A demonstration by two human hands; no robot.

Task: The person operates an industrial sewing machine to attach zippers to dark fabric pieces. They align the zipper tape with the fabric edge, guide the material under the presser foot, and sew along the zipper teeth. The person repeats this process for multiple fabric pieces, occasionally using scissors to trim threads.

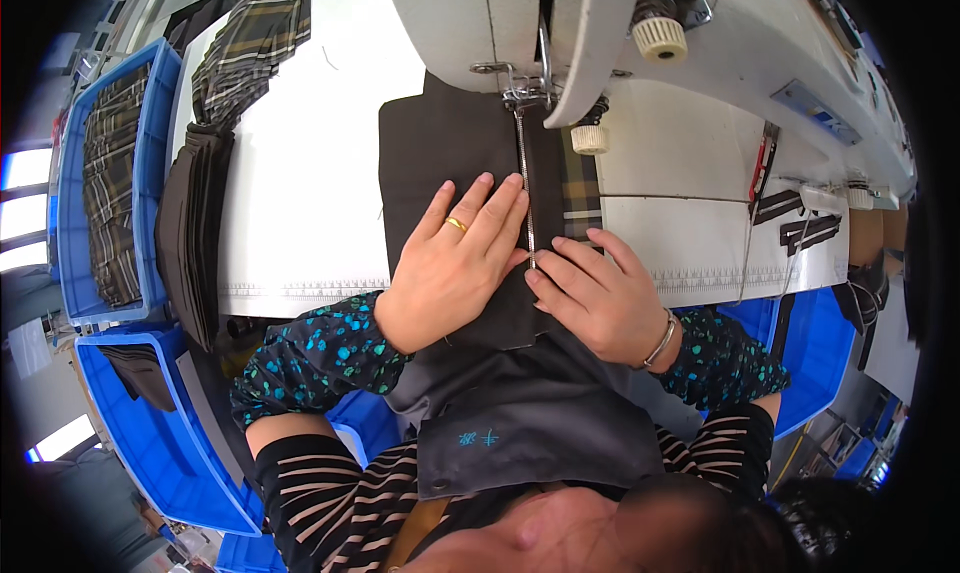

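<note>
1. Laying the left hand (455, 248) flat, palm down, on a dark brown fabric piece (440, 138), fingers nearly together and pointing to one o'clock; wearing a gold ring on one finger.
2. Resting the right hand (600, 298) on the same work, fingers apart, bent and pointing to eleven o'clock, with tips beside a metal zipper (524, 163); impossible to tell of any pinch on its tape. Wearing a bracelet (661, 339) at that wrist.
3. Find the dark brown fabric piece at centre, stretching toward twelve o'clock beneath the sewing machine (700, 103) and overhanging the front edge of the white table (300, 213) toward six o'clock. See the zipper along it, from the presser foot (524, 95) at twelve o'clock down to between both hands.
4. Note a plaid fabric strip (580, 188) showing from under the dark piece, between one and two o'clock.
5. Note a dark folded stack (195, 238) at nine o'clock, plaid cloth (255, 48) between ten and eleven, and a blue crate (150, 123) of plaid pieces between nine and ten.
6. See a lower blue crate (205, 463) at eight o'clock, with dark pieces inside.
7. See a red-handled tool (765, 161) between two and three o'clock, with short dark strips (810, 235) just before three.
</note>
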